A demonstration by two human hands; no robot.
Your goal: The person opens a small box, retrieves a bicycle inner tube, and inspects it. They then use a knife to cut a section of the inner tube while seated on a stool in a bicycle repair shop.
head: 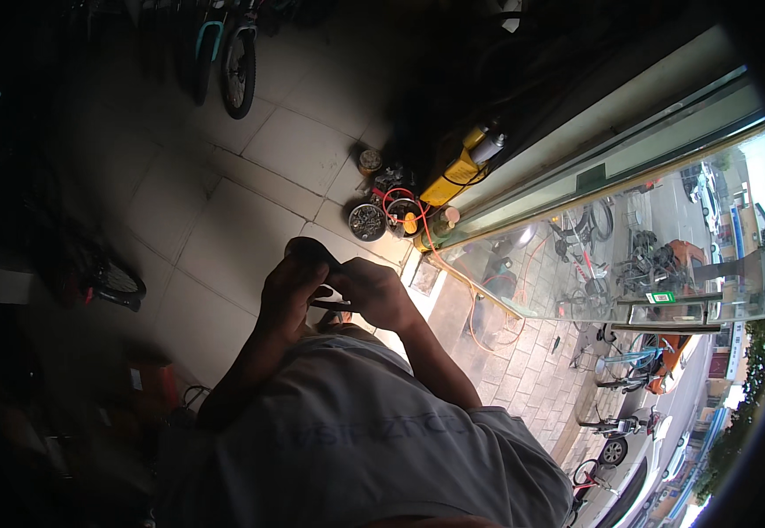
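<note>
Both hands are raised in front of my chest, close together, on a dark looped piece [310, 248] that looks like a rubber inner tube. My left hand [288, 288] grips it on the left, thumb uppermost. On the other side my right hand [374, 290] has its fingers closed around it. The piece bulges above the left hand, and a thin dark strip runs between the hands lower down. Deep shadow and my fingers hide much of it, so its exact kind is unclear.
By the doorway stand a bowl of small metal parts [367, 222], a tin [369, 160], a yellow box [455, 177] and an orange hose [471, 317]. A glass door [554, 264] is at right. Bicycle wheels [239, 72] stand at the back; another wheel [118, 280] is left.
</note>
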